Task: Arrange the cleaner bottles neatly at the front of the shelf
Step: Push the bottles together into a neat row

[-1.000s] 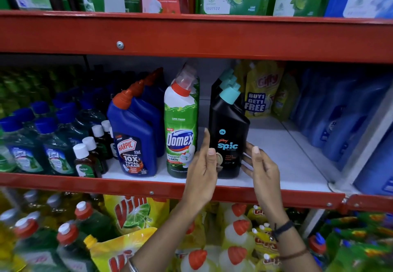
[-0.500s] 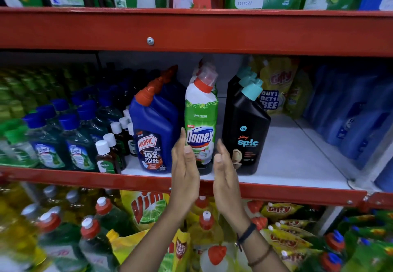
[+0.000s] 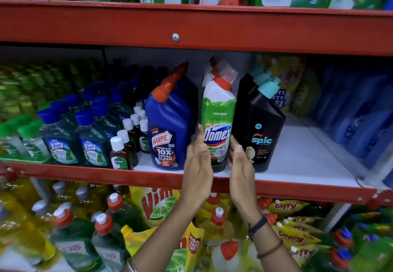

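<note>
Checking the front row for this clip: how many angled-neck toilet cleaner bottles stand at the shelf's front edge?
3: the blue Harpic bottle on the left, the green Domex bottle in the middle between both hands, and the black Spic bottle on the right. More stand behind each, partly hidden.

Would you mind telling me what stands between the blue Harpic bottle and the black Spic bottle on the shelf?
In the head view, the green-and-white Domex bottle stands between the Harpic bottle and the Spic bottle, flanked by both hands.

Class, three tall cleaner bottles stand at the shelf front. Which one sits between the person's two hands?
The green-and-white Domex bottle, the middle one: blue Harpic bottle stands left, black Spic bottle right.
</note>
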A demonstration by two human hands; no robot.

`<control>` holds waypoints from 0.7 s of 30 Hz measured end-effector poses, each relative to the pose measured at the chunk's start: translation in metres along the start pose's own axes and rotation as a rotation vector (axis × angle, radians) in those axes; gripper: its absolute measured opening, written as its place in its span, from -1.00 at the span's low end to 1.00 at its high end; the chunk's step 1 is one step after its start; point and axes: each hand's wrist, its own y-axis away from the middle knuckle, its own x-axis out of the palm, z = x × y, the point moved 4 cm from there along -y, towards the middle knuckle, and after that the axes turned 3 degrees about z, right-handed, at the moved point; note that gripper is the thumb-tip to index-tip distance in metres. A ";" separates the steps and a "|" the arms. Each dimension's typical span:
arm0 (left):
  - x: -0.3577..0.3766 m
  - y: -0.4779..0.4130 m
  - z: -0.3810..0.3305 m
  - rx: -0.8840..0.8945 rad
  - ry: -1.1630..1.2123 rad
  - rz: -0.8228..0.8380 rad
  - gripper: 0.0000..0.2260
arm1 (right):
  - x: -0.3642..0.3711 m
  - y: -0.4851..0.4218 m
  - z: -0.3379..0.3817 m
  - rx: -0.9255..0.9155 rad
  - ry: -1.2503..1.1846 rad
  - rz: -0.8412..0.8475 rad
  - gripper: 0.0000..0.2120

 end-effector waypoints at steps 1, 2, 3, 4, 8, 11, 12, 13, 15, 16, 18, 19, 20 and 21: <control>-0.002 0.001 0.001 0.011 0.006 0.001 -0.48 | 0.002 0.003 0.002 -0.010 0.018 -0.013 -0.72; -0.004 0.002 0.001 0.036 0.017 -0.006 -0.48 | 0.003 0.007 0.003 -0.029 0.043 -0.047 -0.72; -0.008 0.005 0.000 0.068 0.032 -0.029 -0.47 | 0.005 0.012 0.004 -0.059 0.078 -0.100 -0.71; -0.013 0.009 -0.002 0.101 0.055 -0.063 -0.49 | 0.007 0.017 0.004 -0.102 0.113 -0.148 -0.68; -0.046 0.020 -0.007 0.211 0.102 -0.276 -0.59 | 0.036 0.029 0.005 -0.175 0.133 -0.028 -0.49; -0.070 0.009 0.001 0.144 0.062 -0.346 -0.48 | 0.061 0.023 -0.003 -0.049 0.066 0.097 -0.47; -0.072 0.005 0.004 0.093 0.059 -0.330 -0.41 | 0.065 0.018 -0.007 0.011 0.017 0.105 -0.47; -0.074 0.000 0.009 0.047 0.055 -0.306 -0.34 | 0.067 0.015 -0.010 0.069 -0.049 0.098 -0.45; -0.075 -0.005 0.017 -0.016 0.032 -0.257 -0.25 | 0.071 0.009 -0.018 0.152 -0.205 0.067 -0.40; -0.074 -0.005 0.020 -0.043 0.022 -0.240 -0.24 | 0.070 0.007 -0.020 0.170 -0.241 0.054 -0.37; -0.108 -0.006 0.034 -0.048 0.018 -0.203 -0.26 | 0.107 0.012 -0.015 0.167 -0.243 0.016 -0.34; -0.107 -0.007 0.035 -0.052 0.016 -0.196 -0.27 | 0.107 0.011 -0.015 0.168 -0.247 0.000 -0.35; -0.107 -0.008 0.035 -0.063 0.012 -0.191 -0.28 | 0.108 0.010 -0.015 0.174 -0.257 -0.006 -0.35; -0.106 -0.008 0.034 -0.064 0.012 -0.188 -0.28 | 0.107 0.009 -0.015 0.175 -0.263 -0.018 -0.35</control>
